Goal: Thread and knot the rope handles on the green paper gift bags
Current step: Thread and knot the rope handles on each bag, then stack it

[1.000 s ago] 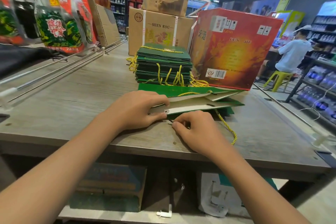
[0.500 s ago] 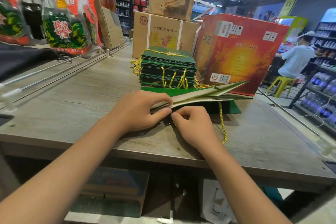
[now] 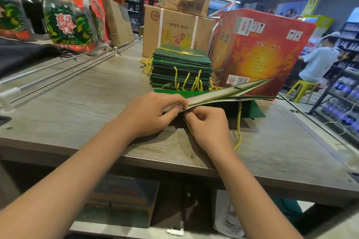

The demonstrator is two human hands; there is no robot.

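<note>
From the head view, both forearms reach forward over the near edge of the worktop [image 3: 81, 103] and meet at its middle. The left hand [image 3: 149, 114] lies knuckles up, wrist slightly bent, its fingers [image 3: 174, 103] curled over the near corner of the bag [image 3: 223, 96] and its thumb tucked beneath, pinching the paper edge. The right hand [image 3: 209, 128] sits just beside it, touching at the fingertips, back of the hand toward the camera, fingers folded in and clamped on the rope [image 3: 239, 122] right under the bag's edge; a short yellow stretch shows below those fingers at the heel of the hand. Beyond the right fingers the rope hangs down from the bag's underside and trails to the worktop, its end lying to the right of the wrist. The bag is lifted off the worktop, its panels fanning open away from the fingers and pointing to the far right, with another green sheet flat underneath. Straight ahead of the left fingers stands a stack [image 3: 180, 68] of finished green bags with yellow handles looping over its front. A red carton [image 3: 262, 50] stands beyond the right fingers, just beside the stack.
</note>
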